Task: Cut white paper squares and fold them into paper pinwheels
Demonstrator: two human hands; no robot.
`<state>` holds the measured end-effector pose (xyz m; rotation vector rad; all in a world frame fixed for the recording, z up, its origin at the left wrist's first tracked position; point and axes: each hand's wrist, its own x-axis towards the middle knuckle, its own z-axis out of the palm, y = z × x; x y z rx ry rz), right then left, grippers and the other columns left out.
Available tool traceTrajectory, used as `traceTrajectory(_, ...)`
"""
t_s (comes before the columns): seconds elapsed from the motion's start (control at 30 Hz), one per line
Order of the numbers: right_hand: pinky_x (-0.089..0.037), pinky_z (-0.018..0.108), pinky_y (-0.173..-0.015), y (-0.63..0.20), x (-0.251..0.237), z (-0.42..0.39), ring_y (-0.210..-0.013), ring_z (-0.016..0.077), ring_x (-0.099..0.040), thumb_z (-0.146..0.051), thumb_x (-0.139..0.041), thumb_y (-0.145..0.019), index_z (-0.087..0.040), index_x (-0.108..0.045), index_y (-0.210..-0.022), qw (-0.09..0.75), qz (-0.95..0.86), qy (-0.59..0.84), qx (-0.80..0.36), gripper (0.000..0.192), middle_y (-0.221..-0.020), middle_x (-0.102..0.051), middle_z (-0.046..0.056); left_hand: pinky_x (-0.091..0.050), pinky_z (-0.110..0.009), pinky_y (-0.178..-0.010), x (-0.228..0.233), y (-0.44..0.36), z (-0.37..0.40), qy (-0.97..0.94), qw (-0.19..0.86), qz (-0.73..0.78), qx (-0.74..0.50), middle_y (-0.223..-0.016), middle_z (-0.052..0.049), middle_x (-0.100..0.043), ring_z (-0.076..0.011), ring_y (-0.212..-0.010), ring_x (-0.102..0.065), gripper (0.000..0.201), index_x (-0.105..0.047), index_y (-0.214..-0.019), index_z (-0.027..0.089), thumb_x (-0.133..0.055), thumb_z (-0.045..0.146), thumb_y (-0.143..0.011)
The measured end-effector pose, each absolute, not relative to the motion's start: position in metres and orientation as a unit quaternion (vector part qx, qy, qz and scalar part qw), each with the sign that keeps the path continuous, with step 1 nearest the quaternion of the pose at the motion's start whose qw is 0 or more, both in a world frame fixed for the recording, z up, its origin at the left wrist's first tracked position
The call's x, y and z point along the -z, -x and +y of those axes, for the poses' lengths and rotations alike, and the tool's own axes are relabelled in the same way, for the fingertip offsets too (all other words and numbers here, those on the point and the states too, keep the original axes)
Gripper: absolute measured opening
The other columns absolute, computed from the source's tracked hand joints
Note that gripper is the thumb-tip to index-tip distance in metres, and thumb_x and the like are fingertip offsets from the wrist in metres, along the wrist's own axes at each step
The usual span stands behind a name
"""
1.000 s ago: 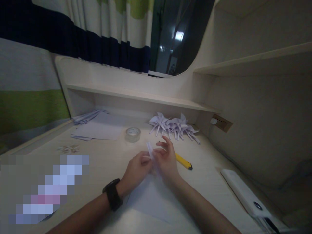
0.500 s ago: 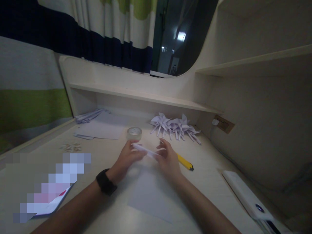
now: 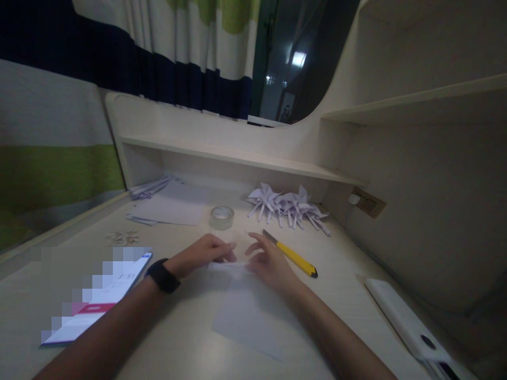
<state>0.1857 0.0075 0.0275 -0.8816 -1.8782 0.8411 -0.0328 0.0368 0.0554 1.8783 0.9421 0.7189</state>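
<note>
Both forearms reach forward from the lower edge of the head view and converge, the hands meeting low and close together with fingertips nearly touching. The left hand (image 3: 204, 252) lies palm down, its fingers stretched flat and pointing toward the other hand, with a dark band on the wrist behind it. The right hand (image 3: 267, 261) faces it with the thumb and forefinger curled loosely apart and the remaining fingers bent downward, its wrist slightly raised above the knuckles.
</note>
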Motion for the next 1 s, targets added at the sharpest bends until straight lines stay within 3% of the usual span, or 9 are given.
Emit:
traceTrajectory(0.23, -0.049, 0.021, -0.056, -0.184, -0.029, 0.004, -0.062, 0.0078, -0.06, 0.0, -0.053, -0.069, -0.03, -0.038, -0.13, 0.413, -0.779, 0.348, -0.319, 0.07, -0.097, -0.058, 0.001, -0.044, -0.025, -0.06, -0.054, 0.035, 0.038, -0.781, 0.476, 0.322, -0.245, -0.076, -0.005, -0.072, -0.0176, -0.065, -0.062, 0.025, -0.074, -0.085, 0.017, -0.072, 0.034, -0.066)
traceTrajectory(0.37, -0.048, 0.02, -0.055, -0.184, -0.028, 0.005, -0.061, 0.0078, -0.059, -0.001, -0.053, -0.07, -0.028, -0.041, -0.128, 0.424, -0.769, 0.362, -0.314, 0.065, -0.095, -0.058, 0.001, -0.04, -0.022, -0.055, -0.053, 0.032, 0.036, -0.81, 0.446, 0.3, -0.234, -0.074, -0.004, -0.071, -0.0155, -0.062, -0.059, 0.023, -0.074, -0.085, 0.016, -0.068, 0.034, -0.072)
traceTrajectory(0.53, -0.05, 0.022, -0.06, -0.185, -0.027, 0.013, -0.069, 0.0107, -0.06, -0.006, -0.065, -0.064, -0.026, -0.049, -0.121, 0.469, -0.719, 0.376, -0.348, 0.062, -0.09, -0.06, 0.0, -0.031, -0.019, -0.047, -0.053, 0.031, 0.037, -0.809, 0.411, 0.326, -0.265, -0.058, -0.001, -0.062, -0.0106, -0.05, -0.05, 0.028, -0.073, -0.077, 0.012, -0.059, 0.036, -0.08)
traceTrajectory(0.7, -0.048, 0.024, -0.056, -0.187, -0.029, 0.02, -0.062, 0.0126, -0.06, -0.011, -0.07, -0.061, -0.021, -0.055, -0.111, 0.508, -0.649, 0.409, -0.392, 0.054, -0.071, -0.065, -0.001, -0.034, -0.019, -0.05, -0.053, 0.029, 0.039, -0.821, 0.393, 0.32, -0.261, -0.064, -0.003, -0.065, -0.0116, -0.055, -0.053, 0.033, -0.073, -0.08, 0.011, -0.055, 0.038, -0.084)
traceTrajectory(1.0, -0.043, 0.021, -0.047, -0.188, -0.034, 0.019, -0.053, 0.0122, -0.06, -0.014, -0.07, -0.059, -0.02, -0.06, -0.102, 0.51, -0.614, 0.432, -0.42, 0.045, -0.069, -0.069, 0.0, -0.041, -0.02, -0.05, -0.053, 0.031, 0.036, -0.806, 0.426, 0.32, -0.257, -0.065, -0.005, -0.069, -0.0135, -0.054, -0.06, 0.028, -0.073, -0.089, 0.013, -0.06, 0.037, -0.082)
